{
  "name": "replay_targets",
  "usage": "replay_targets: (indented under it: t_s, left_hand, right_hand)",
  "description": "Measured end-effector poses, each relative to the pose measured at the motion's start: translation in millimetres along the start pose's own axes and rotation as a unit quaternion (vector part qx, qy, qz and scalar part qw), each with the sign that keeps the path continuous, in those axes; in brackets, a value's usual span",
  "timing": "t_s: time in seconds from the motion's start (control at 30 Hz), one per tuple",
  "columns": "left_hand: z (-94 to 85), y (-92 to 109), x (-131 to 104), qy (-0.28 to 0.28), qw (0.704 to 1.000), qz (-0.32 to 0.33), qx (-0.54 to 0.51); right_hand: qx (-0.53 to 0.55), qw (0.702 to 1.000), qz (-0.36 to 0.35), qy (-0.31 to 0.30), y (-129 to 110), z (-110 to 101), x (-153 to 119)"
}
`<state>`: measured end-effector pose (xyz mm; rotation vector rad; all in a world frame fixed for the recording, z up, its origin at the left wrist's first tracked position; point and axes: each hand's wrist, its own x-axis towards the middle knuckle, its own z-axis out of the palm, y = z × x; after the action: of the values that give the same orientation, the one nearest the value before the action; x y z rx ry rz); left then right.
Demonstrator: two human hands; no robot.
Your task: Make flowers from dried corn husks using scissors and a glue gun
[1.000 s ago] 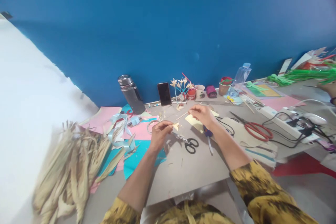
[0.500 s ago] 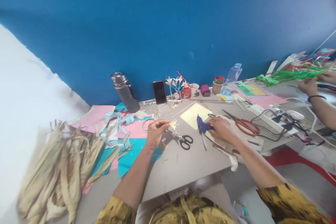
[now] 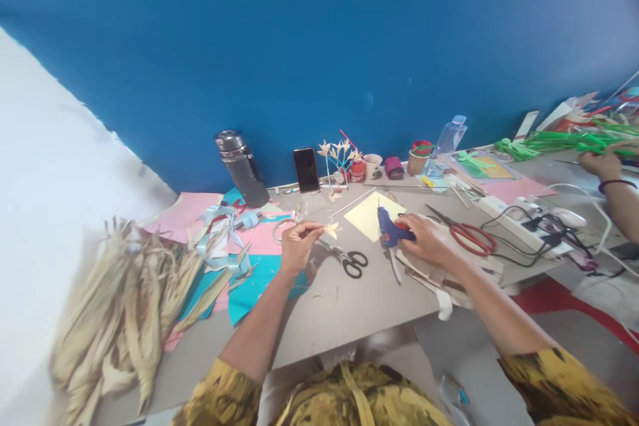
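Between the fingertips of my left hand (image 3: 298, 246) is a small pale flower (image 3: 331, 230), its petals pointing right. My right hand (image 3: 424, 239) is closed around a blue hot glue gun (image 3: 389, 226), nozzle toward the wall and a whitish glue stick (image 3: 395, 267) sticking out of its rear. Black-handled scissors (image 3: 354, 263) lie on the table between my hands. Under the nozzle end is a yellow paper sheet (image 3: 360, 218). Several finished-looking pale flowers on blue stems (image 3: 338, 161) stand near the wall.
Dried corn husks (image 3: 122, 319) cover the left, beside pink and blue paper (image 3: 262, 286). A flask (image 3: 242, 173) and a phone (image 3: 306, 170) stand at the back. Red-handled scissors (image 3: 473, 239), a power strip (image 3: 519, 226) and cables lie right. Another person's hand (image 3: 602, 166) holds green strands.
My right hand has raised the glue gun slightly and turned it, so more of its body shows. The flower in my left hand is tilted differently. The view has shifted a little.
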<state>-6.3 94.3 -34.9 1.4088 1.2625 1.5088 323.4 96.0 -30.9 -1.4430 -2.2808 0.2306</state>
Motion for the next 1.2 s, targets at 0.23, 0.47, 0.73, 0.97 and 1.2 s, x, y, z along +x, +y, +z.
replay_targets:
  t_s: [0.23, 0.47, 0.73, 0.97, 1.2]
  left_hand:
    - [5.6, 1.0, -3.7, 0.000, 1.000, 0.006, 0.009]
    - [12.8, 0.4, -8.8, -0.025, 1.000, -0.015, 0.007]
    - [15.9, 0.9, -14.7, -0.053, 0.996, 0.044, 0.063]
    - [15.7, 0.6, -15.6, -0.072, 0.992, 0.068, 0.076]
    - [16.3, 1.5, -16.9, -0.075, 0.993, 0.064, 0.071]
  right_hand:
    - [0.115, 0.985, -0.114, 0.063, -40.5, -11.6, -23.7]
    - [0.093, 0.979, -0.181, -0.014, -73.7, -5.8, -21.9]
    - [0.060, 0.986, -0.153, -0.036, -82.9, -1.0, -11.9]
    - [0.059, 0.986, -0.159, -0.011, -77.7, 7.8, -9.9]
    - [0.018, 0.988, -0.150, -0.016, -72.3, 14.8, -10.4]
